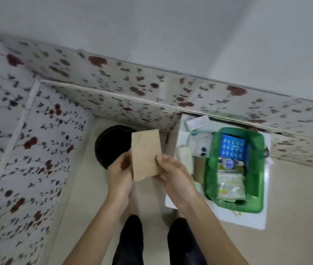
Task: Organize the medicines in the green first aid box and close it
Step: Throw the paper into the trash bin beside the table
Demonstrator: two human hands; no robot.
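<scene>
A brown paper envelope (146, 154) is held upright between both hands, left of the box and above the floor. My left hand (120, 175) grips its left edge and my right hand (173, 173) grips its right edge. The green first aid box (255, 173) stands open on a white surface (247, 220) to the right. Inside it lie a blue blister pack (232, 148), a small round container (229, 163) and pale sachets (230, 186). More medicine packets and boxes (199, 142) lie on the white surface just left of the green box.
A black round bin (111, 146) stands on the floor behind the envelope. Floral-patterned panels (27, 140) wall in the left and back. My legs in dark trousers (130, 241) are below. Beige floor (295, 207) spreads to the right.
</scene>
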